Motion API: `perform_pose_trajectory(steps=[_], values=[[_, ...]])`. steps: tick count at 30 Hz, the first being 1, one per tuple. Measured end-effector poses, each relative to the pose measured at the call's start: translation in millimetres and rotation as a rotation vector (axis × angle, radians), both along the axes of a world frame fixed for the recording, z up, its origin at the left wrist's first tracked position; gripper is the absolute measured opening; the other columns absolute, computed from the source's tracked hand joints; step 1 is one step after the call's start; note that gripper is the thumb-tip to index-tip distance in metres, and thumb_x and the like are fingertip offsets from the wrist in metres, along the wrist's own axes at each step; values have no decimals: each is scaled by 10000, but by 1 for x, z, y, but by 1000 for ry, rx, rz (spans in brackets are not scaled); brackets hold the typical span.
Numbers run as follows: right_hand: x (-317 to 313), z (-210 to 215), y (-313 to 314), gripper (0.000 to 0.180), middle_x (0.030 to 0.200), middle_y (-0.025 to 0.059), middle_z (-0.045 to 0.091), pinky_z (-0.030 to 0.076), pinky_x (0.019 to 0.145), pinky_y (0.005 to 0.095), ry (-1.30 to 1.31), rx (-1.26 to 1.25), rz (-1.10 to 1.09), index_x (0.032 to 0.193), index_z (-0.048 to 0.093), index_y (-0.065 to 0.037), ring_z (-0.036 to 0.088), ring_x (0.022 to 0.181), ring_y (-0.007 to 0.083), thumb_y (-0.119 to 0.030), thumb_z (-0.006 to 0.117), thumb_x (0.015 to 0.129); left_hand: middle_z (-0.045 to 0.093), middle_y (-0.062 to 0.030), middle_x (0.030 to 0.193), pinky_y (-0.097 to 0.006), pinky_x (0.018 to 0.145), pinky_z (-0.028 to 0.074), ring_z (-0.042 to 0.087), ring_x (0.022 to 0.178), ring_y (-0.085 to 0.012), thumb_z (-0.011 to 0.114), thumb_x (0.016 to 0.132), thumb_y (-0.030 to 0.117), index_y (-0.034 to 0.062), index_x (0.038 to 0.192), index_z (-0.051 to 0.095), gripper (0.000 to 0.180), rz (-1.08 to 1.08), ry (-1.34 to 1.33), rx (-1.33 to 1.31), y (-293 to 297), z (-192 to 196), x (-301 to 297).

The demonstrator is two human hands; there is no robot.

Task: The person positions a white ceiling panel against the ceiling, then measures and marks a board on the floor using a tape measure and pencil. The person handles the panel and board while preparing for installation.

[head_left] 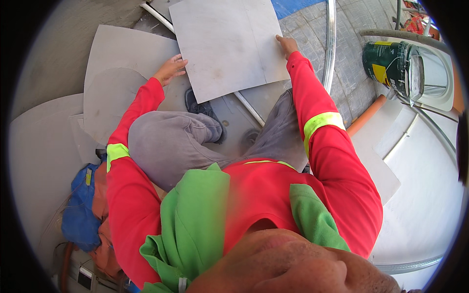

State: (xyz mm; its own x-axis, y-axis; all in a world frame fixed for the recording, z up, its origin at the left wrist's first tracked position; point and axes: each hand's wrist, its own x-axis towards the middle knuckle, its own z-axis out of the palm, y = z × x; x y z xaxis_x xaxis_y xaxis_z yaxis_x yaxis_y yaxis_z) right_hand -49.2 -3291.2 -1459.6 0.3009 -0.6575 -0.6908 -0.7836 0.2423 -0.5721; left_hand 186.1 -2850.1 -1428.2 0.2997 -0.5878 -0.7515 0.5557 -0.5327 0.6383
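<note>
A flat light-grey board [227, 49], roughly square with a thin line across it, is tilted in front of me above my feet. My right hand [287, 45] pinches its right edge, with the thumb on the upper face. Beside the left edge, my left hand [170, 69] has its fingers apart; the fingertips are close to the edge, and I cannot tell if they touch it. Another board [110, 58] with a curved line on it lies beyond my left forearm. A white tube [249, 108] runs partly hidden beneath the held board.
At the right stands a dark green bucket [388, 68] near an orange pipe [366, 115]. A shiny metal channel [330, 49] lies on the paving. Large pale sheets [420, 166] cover the right side. A blue bag [80, 210] sits at lower left.
</note>
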Motion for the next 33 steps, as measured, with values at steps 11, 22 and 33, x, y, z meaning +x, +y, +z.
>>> perform_pose_trajectory(steps=[11, 22, 33], values=[[-11, -2, 39, 574, 991, 178, 684, 504, 682, 480, -128, -179, -104, 1060, 692, 72, 641, 837, 290, -460, 762, 857, 566, -81, 1414, -433, 1073, 358, 526, 1294, -240, 642, 993, 379, 74, 1460, 460, 587, 127, -53, 155, -9, -3, 9], [-54, -12, 110, 608, 1132, 177, 696, 500, 900, 435, -257, -8, -503, 1239, 643, 83, 649, 995, 291, -455, 668, 958, 575, -146, 1415, -368, 978, 493, 586, 1245, -246, 719, 946, 326, -30, 1481, 442, 701, 70, -333, 95, -49, 14, 45], [-73, 56, 172, 660, 1439, 172, 559, 433, 1100, 472, -516, 275, -1141, 1443, 490, 16, 570, 1263, 325, -461, 604, 1002, 537, -244, 1461, -387, 1107, 428, 538, 1346, -322, 779, 885, 362, -37, 1529, 381, 855, -239, -902, 29, -120, 68, 46]])
